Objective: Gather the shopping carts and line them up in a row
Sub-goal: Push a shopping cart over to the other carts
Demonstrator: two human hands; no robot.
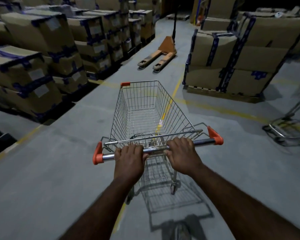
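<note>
Shopping cart (142, 108) sits mid-aisle directly ahead of you, long axis pointing far, toward the pallet jack (160, 52). Your left hand (129, 156) and right hand (182, 153) both wrap its handle bar (204, 141), near centre. Second cart (287, 130) lies off right, nearer your right hand; probably swing right.

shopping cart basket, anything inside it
Nothing visible in the shopping cart basket; a yellow floor line shows through. The left hand and right hand on the handle hide its near end.

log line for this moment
left hand: grips handle | right hand: grips handle | cart: empty | ahead: pallet jack
</note>
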